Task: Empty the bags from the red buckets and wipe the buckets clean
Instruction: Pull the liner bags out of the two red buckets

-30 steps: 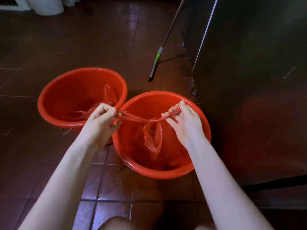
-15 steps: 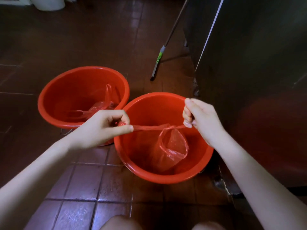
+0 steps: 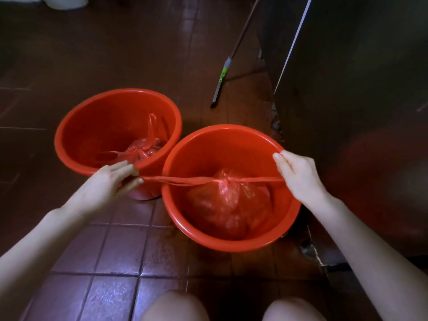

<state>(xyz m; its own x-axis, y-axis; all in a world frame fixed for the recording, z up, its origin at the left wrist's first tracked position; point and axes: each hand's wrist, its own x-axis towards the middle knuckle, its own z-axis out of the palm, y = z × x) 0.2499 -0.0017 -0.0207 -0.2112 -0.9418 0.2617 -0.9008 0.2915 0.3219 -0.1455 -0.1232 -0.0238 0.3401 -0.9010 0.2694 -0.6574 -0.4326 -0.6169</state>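
Two red buckets stand side by side on the brown tiled floor. The near right bucket [image 3: 176, 205] holds a full red plastic bag [image 3: 228, 205], knotted at its top. My left hand [image 3: 108, 184] pinches one bag handle over the bucket's left rim. My right hand [image 3: 298, 174] grips the other handle at the right rim. The handles are stretched taut in a line across the bucket mouth. The far left bucket [image 3: 76, 126] holds a second red bag [image 3: 143, 147] with loose handles, untouched.
A mop handle [image 3: 222, 75] with a green and grey joint leans on the floor behind the buckets. A dark metal cabinet [image 3: 347, 100] rises close on the right. My knees show at the bottom edge. A white object [image 3: 64, 2] sits at the far left.
My hands have pulled further apart, drawing the bag's handles tight. The open loop of the bag has closed into a knot, and the bag has settled lower in the bucket.
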